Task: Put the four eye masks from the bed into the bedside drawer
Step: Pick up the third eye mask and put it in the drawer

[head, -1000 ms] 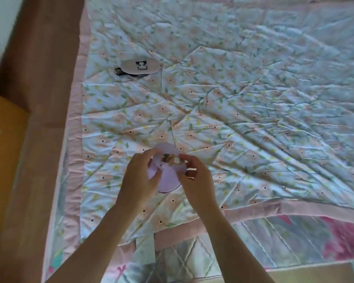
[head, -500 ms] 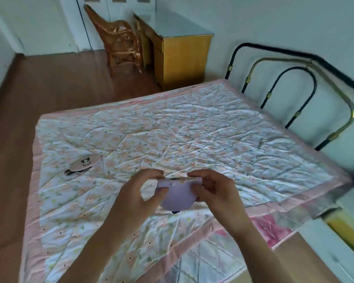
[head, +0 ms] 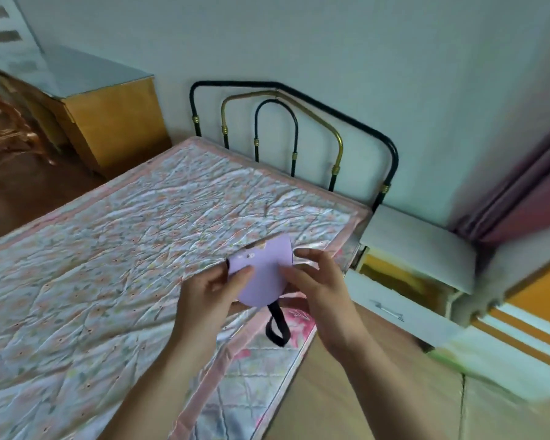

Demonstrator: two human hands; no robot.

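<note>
Head view shows both hands, left hand (head: 208,292) and right hand (head: 319,289), pinching the lilac eye mask (head: 262,274) left of the open bedside drawer (head: 400,300), carrying it; next, lower it inside.

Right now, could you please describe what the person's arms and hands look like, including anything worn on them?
Both forearms are bare up to the frame edge, with no sleeves in view. The left hand and right hand wear no gloves, and no rings, watch or bracelets are visible. Fingernails look short and unpainted.
</note>
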